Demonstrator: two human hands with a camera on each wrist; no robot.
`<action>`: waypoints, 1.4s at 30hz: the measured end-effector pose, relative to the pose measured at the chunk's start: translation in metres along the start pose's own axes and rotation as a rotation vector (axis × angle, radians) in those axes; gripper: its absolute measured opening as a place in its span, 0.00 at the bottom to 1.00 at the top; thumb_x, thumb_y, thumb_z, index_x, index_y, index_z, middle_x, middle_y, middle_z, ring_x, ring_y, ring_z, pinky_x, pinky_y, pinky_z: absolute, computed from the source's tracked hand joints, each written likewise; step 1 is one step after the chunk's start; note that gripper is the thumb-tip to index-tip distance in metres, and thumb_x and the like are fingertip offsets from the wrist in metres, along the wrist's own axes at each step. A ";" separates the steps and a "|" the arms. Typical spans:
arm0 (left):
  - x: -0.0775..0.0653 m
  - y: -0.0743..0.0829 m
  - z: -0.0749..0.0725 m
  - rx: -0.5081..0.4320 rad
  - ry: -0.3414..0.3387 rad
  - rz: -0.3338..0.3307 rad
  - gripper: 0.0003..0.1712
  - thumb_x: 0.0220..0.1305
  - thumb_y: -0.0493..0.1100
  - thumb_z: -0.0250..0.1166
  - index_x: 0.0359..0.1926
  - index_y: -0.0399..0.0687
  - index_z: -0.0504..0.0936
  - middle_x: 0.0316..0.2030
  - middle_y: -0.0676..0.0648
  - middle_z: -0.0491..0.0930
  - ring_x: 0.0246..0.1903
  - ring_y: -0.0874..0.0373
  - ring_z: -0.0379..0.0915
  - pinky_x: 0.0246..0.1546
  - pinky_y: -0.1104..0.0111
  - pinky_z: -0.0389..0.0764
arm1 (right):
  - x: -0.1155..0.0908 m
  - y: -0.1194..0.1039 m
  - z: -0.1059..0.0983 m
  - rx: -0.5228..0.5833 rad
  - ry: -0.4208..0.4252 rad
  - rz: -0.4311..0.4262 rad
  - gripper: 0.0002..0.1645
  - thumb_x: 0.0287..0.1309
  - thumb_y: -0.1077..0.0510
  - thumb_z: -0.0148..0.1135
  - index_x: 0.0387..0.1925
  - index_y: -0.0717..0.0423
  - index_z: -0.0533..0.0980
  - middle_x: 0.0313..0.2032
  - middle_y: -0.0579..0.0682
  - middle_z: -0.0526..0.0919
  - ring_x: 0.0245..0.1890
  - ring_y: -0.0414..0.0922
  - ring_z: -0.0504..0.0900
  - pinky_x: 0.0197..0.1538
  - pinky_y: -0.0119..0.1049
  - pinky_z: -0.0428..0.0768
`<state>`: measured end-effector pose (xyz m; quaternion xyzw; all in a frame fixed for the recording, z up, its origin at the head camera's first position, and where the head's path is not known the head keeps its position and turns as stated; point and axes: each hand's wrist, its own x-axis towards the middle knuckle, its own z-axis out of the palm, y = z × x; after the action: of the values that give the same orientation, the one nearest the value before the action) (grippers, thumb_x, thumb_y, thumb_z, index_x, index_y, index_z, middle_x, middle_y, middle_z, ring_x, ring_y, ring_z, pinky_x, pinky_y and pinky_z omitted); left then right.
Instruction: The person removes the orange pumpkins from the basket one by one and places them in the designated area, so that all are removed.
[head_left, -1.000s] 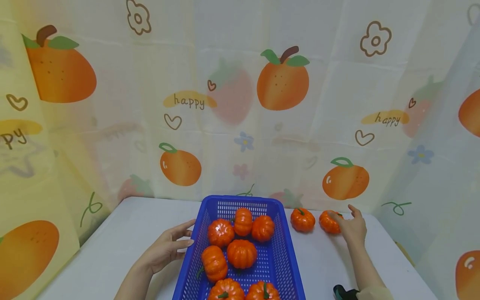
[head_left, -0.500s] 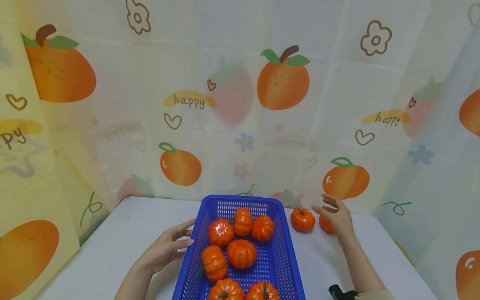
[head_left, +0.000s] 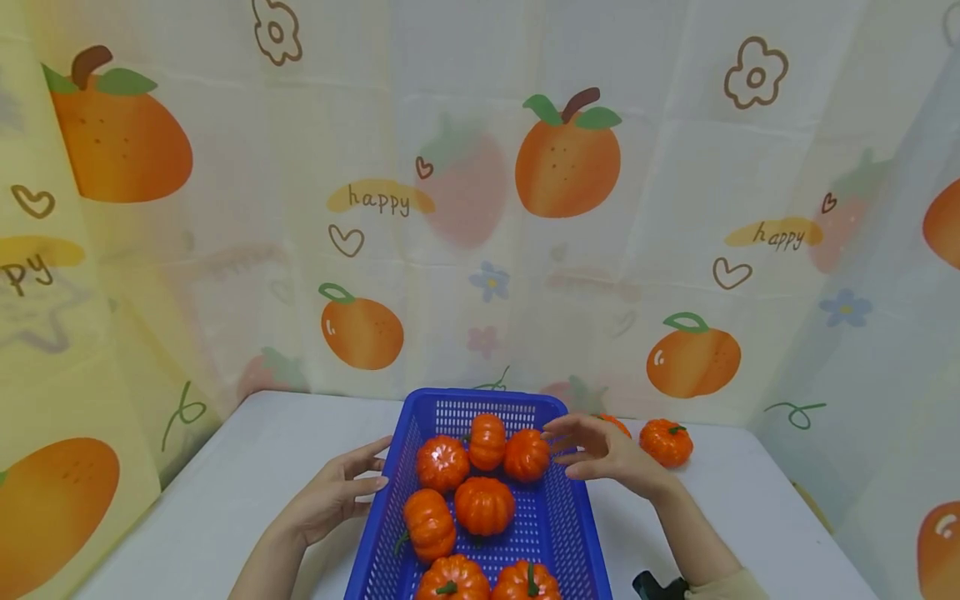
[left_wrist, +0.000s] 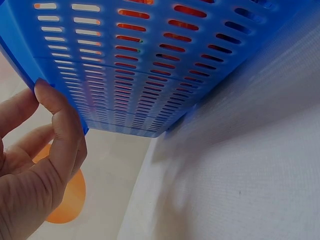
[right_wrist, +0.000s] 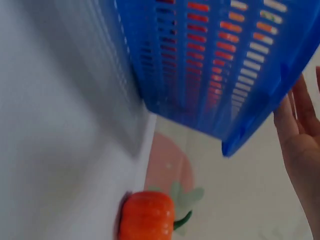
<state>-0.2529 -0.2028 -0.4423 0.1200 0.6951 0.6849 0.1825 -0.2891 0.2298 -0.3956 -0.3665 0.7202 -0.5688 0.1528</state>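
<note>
A blue plastic basket (head_left: 577, 517) stands mid-table with several small orange pumpkins in it, among them a round pumpkin (head_left: 485, 506) in the middle. At its left side, my left hand (head_left: 330, 500) touches the rim with thumb and fingertips; the left wrist view has the fingertip (left_wrist: 44, 90) against the rim's edge. My right hand (head_left: 611, 454) is at the right rim, fingers loosely bent over the edge near a pumpkin (head_left: 527, 456) inside, holding nothing. Beyond that hand, one pumpkin (head_left: 617, 423) on the table is mostly hidden. Another pumpkin (head_left: 666, 442) lies farther right.
The white table (head_left: 202, 500) ends at a patterned curtain (head_left: 465, 317) along the back, with more curtain at both sides. A dark object (head_left: 660, 586) is beside the right sleeve (head_left: 726, 586). The basket's near end is out of frame.
My right hand has moved left from the far right pumpkin to the basket's right rim, uncovering that pumpkin and covering most of the one beside it. My left hand stays put.
</note>
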 end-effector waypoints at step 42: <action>0.000 -0.002 -0.001 0.011 -0.004 0.011 0.42 0.70 0.42 0.58 0.78 0.42 0.48 0.54 0.44 0.68 0.45 0.59 0.77 0.47 0.65 0.84 | 0.064 0.003 0.075 -0.091 -1.128 0.351 0.40 0.43 0.80 0.67 0.62 0.68 0.67 0.60 0.69 0.71 0.50 0.26 0.73 0.62 0.27 0.75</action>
<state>-0.2531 -0.2040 -0.4439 0.1263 0.6977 0.6820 0.1795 -0.2863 0.1318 -0.4086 -0.4939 0.6012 -0.2207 0.5881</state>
